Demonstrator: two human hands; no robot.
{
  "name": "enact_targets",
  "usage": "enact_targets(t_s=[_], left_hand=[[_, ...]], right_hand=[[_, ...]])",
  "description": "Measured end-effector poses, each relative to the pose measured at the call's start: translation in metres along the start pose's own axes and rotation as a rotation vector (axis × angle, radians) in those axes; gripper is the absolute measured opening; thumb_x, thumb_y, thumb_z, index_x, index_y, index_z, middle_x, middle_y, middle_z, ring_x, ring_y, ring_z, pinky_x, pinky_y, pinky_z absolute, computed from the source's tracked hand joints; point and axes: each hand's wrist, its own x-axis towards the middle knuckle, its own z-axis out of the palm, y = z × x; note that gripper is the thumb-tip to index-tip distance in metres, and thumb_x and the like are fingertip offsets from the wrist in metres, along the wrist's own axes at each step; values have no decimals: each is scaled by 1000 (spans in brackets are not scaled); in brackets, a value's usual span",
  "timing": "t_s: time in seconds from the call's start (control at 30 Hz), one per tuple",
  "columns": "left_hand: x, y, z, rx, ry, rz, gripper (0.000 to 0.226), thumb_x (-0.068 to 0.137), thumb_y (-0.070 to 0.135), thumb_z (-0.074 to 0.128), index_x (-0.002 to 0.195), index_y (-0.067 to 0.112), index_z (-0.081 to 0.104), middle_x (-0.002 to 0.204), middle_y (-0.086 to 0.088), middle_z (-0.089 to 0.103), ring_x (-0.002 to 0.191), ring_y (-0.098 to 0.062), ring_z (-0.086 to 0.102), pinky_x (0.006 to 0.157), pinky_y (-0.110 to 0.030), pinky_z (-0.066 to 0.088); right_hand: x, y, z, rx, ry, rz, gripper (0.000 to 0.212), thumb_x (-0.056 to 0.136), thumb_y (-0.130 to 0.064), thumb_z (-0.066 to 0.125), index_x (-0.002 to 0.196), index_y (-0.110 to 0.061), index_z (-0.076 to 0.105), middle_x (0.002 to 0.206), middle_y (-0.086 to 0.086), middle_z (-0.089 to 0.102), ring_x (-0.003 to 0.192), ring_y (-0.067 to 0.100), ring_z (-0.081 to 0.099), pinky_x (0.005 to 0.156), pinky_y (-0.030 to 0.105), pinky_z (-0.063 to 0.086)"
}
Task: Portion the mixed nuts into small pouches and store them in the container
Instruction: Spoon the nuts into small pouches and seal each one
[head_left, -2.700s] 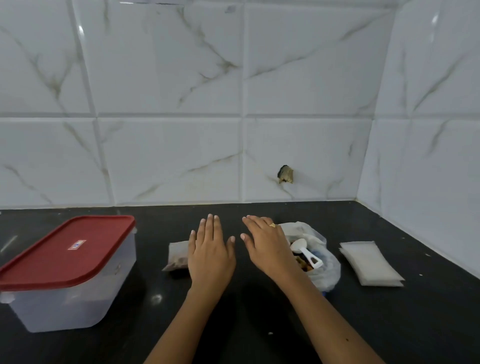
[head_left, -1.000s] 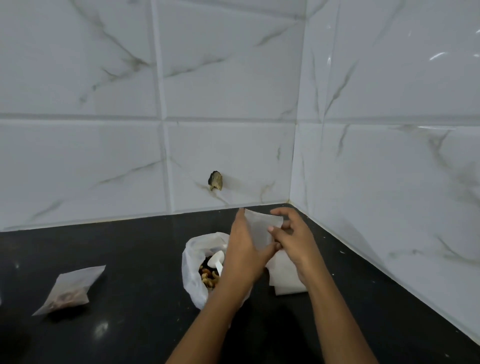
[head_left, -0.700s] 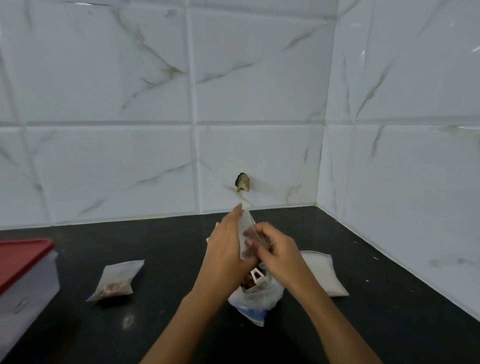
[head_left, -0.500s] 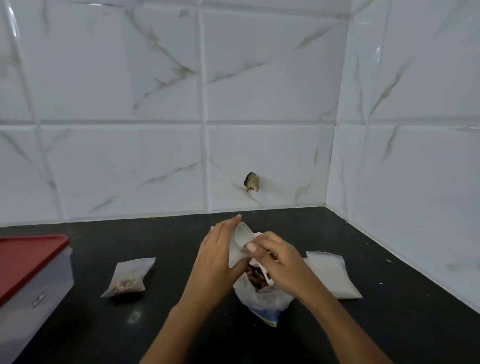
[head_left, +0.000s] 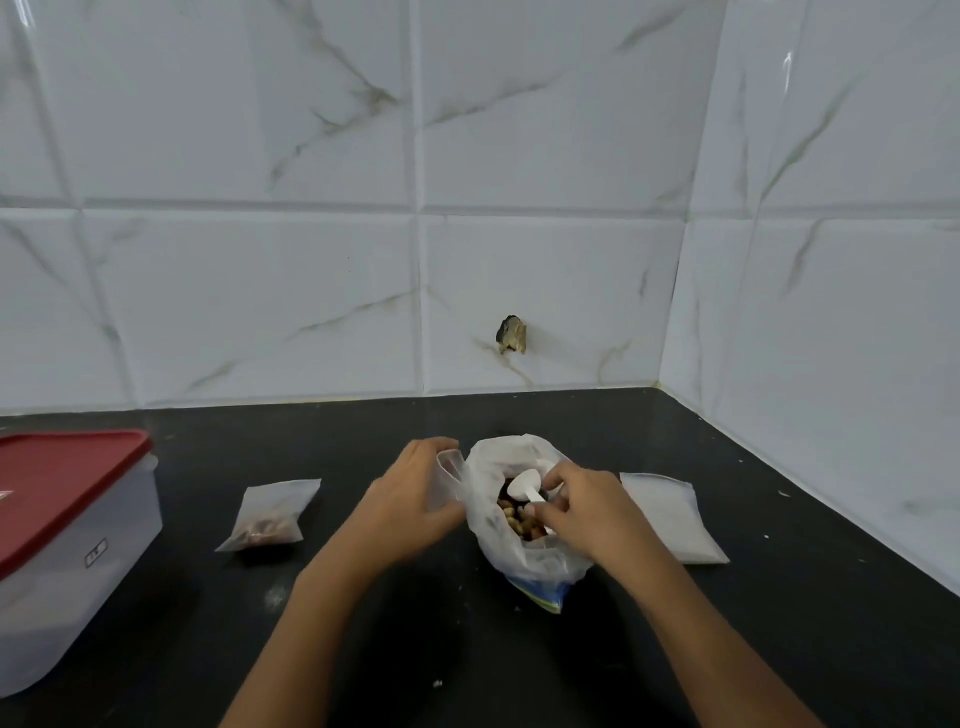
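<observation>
A white plastic bag of mixed nuts (head_left: 524, 556) stands open on the black counter. My right hand (head_left: 587, 512) reaches into its mouth and grips the handle of a white scoop (head_left: 525, 486) lying on the nuts. My left hand (head_left: 410, 501) holds a small clear empty pouch (head_left: 449, 475) upright just left of the bag. A filled pouch (head_left: 270, 514) lies flat further left. The clear container with a red lid (head_left: 67, 545) sits shut at the far left edge.
A stack of empty pouches (head_left: 670, 514) lies right of the nut bag, near the corner of the tiled walls. A small dark chip (head_left: 511, 335) marks the back wall tile. The black counter (head_left: 467, 665) stretches toward me.
My right hand let go of the empty pouch and moved down into the nut bag onto the scoop. My left hand keeps the pouch and has shifted left of the bag.
</observation>
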Motion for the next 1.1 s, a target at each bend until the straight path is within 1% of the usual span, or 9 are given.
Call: enact_targets(t_s=[0.13, 0.33, 0.47, 0.67, 0.73, 0.8, 0.87, 0.97, 1.1], left_hand=[[0, -4, 11, -59, -85, -61, 61, 86, 27, 58, 139, 24, 28, 144, 5, 35, 122, -11, 43, 100, -30, 40], [-1, 1, 23, -162, -130, -104, 62, 87, 33, 52, 141, 21, 24, 144, 3, 31, 121, -12, 40, 104, -34, 37], [1, 0, 26, -341, -117, -181, 63, 76, 41, 51, 134, 24, 33, 135, 3, 41, 118, -14, 46, 101, -36, 42], [2, -4, 37, -883, -182, -334, 61, 62, 41, 57, 120, 26, 47, 126, -5, 51, 116, -24, 54, 100, -48, 46], [5, -4, 39, -936, -179, -349, 59, 62, 40, 59, 117, 24, 50, 123, -4, 54, 113, -22, 57, 95, -44, 49], [9, -4, 38, -972, -164, -370, 66, 53, 42, 59, 114, 18, 54, 120, -8, 57, 107, -22, 60, 87, -39, 51], [6, -3, 38, -1039, -196, -394, 67, 56, 43, 60, 118, 19, 53, 122, -10, 58, 111, -26, 59, 94, -44, 49], [3, -5, 40, -1082, -248, -371, 61, 64, 39, 60, 121, 19, 50, 124, -13, 59, 113, -29, 59, 98, -46, 47], [8, -9, 41, -1030, -274, -401, 80, 57, 48, 61, 130, 19, 46, 131, -11, 53, 115, -27, 58, 99, -45, 47]], right_hand=[[0, -1, -5, 19, 28, -18, 31, 91, -20, 55, 122, -19, 59, 114, 3, 59, 103, 20, 57, 86, 30, 47], [-5, -4, -8, -199, 96, -28, 27, 94, -17, 49, 120, -16, 55, 104, 1, 46, 88, 16, 55, 73, 28, 44], [-4, -13, -3, -282, -74, 52, 32, 91, -15, 52, 123, -13, 54, 107, 5, 57, 93, 19, 58, 76, 26, 44], [0, -7, -7, 47, -128, 53, 33, 90, -7, 45, 111, -17, 69, 118, 10, 61, 99, 23, 61, 83, 26, 49], [3, -4, -6, 211, -131, 120, 31, 86, -4, 50, 104, -15, 72, 110, 13, 65, 97, 24, 63, 80, 25, 50], [6, -1, -5, 339, -131, 170, 29, 84, -2, 52, 98, -13, 74, 84, 9, 68, 84, 20, 65, 66, 19, 46], [6, 0, -4, 421, -136, 197, 28, 85, -1, 51, 99, -12, 73, 65, 2, 63, 66, 10, 60, 58, 14, 41], [5, -1, -4, 546, -149, 240, 24, 87, -2, 53, 101, -8, 72, 61, 2, 60, 55, 5, 53, 48, 10, 39], [6, 4, -4, 592, -133, 321, 23, 85, -6, 52, 93, 3, 72, 63, 7, 58, 51, 11, 43, 50, 22, 38]])
